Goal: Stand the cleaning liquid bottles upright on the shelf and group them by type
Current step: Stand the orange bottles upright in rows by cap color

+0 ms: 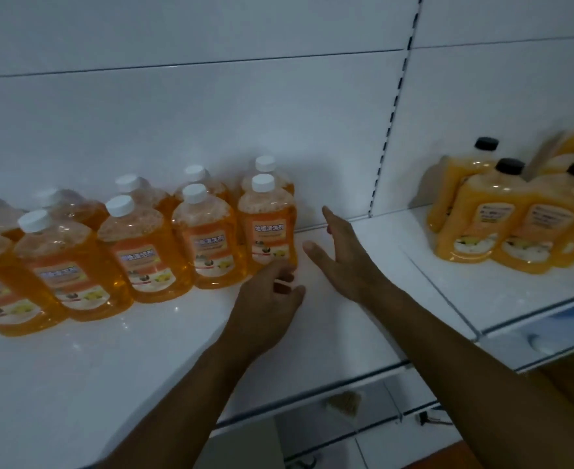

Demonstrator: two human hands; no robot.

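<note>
**Two bare hands beside upright rows of orange cleaning bottles on a white shelf**

A white, smooth, slightly glossy shelf [150,360] runs across the view, backed by plain white panels and a slotted metal upright [388,130].

On the left part of the shelf stand the white-capped bottles [207,238], clear plastic filled with see-through amber liquid. They stand upright, long axis vertical, round screw caps pointing up, in two rows that run back to front. Each has rounded shoulders, a slight waist and an orange and white paper label facing forward. The bottle at the right end of the front row [268,225] shows its label most sharply.

On the neighbouring shelf section [481,299] to the right, well apart from the first group, stand the black-capped bottles [485,214]. They are also upright with caps up, hold a cloudier yellow-orange liquid, and are broader and more squared in the shoulder.

The left hand [268,299] is just beside the base of the right-end front bottle, its fingers loosely curled toward it; whether the fingertips touch the bottle cannot be told. The right hand [343,252] hovers over bare shelf between the two groups, fingers straight and spread, holding nothing.
</note>
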